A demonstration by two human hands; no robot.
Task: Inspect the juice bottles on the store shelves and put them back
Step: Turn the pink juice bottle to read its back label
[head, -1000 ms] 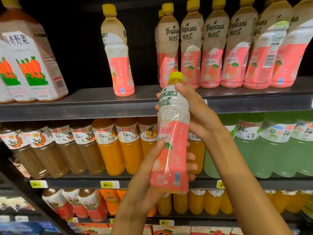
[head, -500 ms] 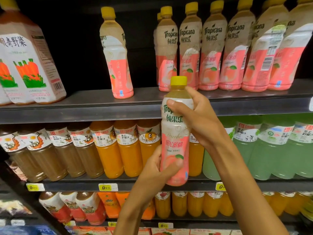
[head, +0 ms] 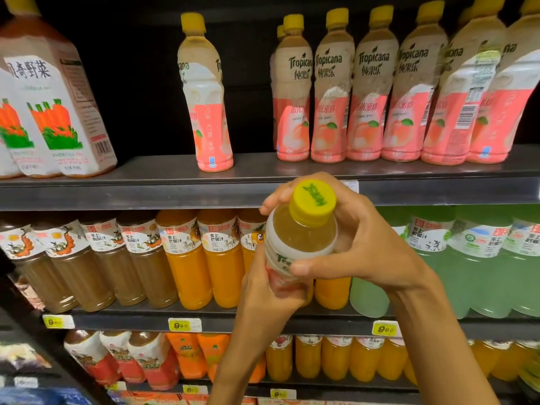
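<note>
Tropicana bottles on top shelf: green "Tropicana" with "纯果乐" under it, pink lower label reads "阳光蜜桃". Lone bottle to their left turned, only "cana" and "Tr" fragments readable. Held bottle: label shows "Tr", rest covered by thumb; yellow cap has green lettering, not legible. Carton far left: "奇野菜", small print unreadable. Middle-shelf orange bottles: "多上" and "芒果汁". Green bottles: "多上", second line blurred. Yellow price tags on shelf edge: "9.90", three alike.
</note>
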